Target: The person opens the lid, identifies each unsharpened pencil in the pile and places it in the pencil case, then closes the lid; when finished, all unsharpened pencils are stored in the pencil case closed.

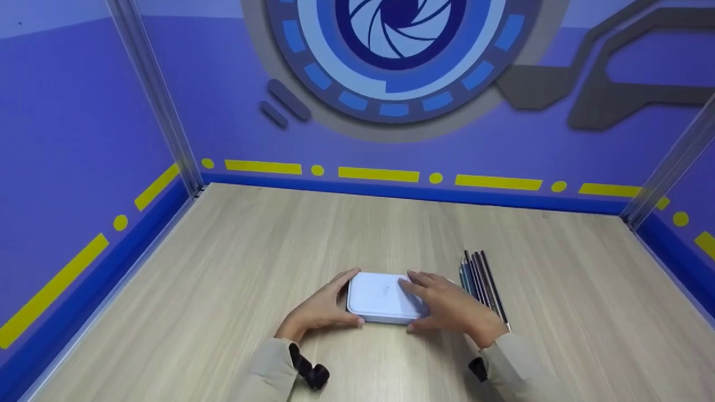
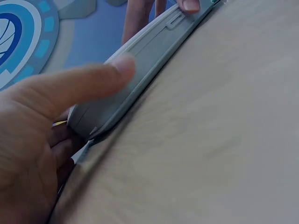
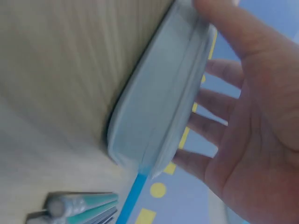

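A flat white case (image 1: 382,298) with rounded corners lies closed on the wooden table (image 1: 223,262). My left hand (image 1: 321,307) grips its left end, thumb on the near edge and fingers curled round the far side; in the left wrist view the thumb (image 2: 93,79) lies along the case's side seam (image 2: 149,51). My right hand (image 1: 447,307) covers the right part of the lid, fingers spread and fairly straight over the case (image 3: 154,107), thumb (image 3: 224,23) touching its near edge. Several coloured pencils (image 1: 483,282) lie side by side just right of the case.
Purple walls with yellow stripes enclose the table on the left, back and right. The pencils' ends (image 3: 84,207) lie close to the case's right end. A black wrist strap (image 1: 310,371) shows on the left sleeve.
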`<state>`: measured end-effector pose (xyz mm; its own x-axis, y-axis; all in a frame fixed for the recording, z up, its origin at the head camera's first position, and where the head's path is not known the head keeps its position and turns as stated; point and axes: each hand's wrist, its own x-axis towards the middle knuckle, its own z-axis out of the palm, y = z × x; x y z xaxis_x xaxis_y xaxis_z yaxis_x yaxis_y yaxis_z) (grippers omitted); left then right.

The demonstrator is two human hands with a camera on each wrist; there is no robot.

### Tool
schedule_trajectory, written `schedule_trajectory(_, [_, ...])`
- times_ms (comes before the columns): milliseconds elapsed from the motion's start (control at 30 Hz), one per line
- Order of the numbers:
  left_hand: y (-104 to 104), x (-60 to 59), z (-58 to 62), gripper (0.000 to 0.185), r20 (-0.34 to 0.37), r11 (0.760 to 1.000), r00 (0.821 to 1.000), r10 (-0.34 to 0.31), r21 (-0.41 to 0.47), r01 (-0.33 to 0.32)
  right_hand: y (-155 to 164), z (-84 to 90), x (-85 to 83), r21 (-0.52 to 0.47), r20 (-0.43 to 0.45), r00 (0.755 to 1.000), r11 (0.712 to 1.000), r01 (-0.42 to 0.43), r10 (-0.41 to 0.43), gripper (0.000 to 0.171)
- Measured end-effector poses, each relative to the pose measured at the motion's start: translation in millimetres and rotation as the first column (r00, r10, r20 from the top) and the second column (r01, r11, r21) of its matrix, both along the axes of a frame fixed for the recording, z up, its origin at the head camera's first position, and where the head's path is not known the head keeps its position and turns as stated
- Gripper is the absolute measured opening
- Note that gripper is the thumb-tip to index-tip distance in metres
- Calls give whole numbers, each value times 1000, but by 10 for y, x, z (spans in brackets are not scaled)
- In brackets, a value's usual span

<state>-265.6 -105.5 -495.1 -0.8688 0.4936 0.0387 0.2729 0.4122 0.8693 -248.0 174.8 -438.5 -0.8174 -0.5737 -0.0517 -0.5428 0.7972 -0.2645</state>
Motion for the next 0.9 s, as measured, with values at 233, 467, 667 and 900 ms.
schedule_trajectory(233, [40,31,-48,103,-9,1000,1000,25,2,-25,-50,21,19,89,-56,998,996,4,1,85])
schedule_trajectory(467, [44,-28,24,102,-33,998,998,54,-19,-54,-80,56,-64,101,-174,983,994,-40,57,83])
schedule_trajectory(667, [77,-109,68,101,-51,998,997,53,-31,-55,-30,55,-101,98,-249,966,994,-43,66,80])
schedule_trajectory(900, [27,-17,-69,102,-30,996,997,74,-43,-76,-95,-38,-1,108,-180,983,994,-21,41,80])
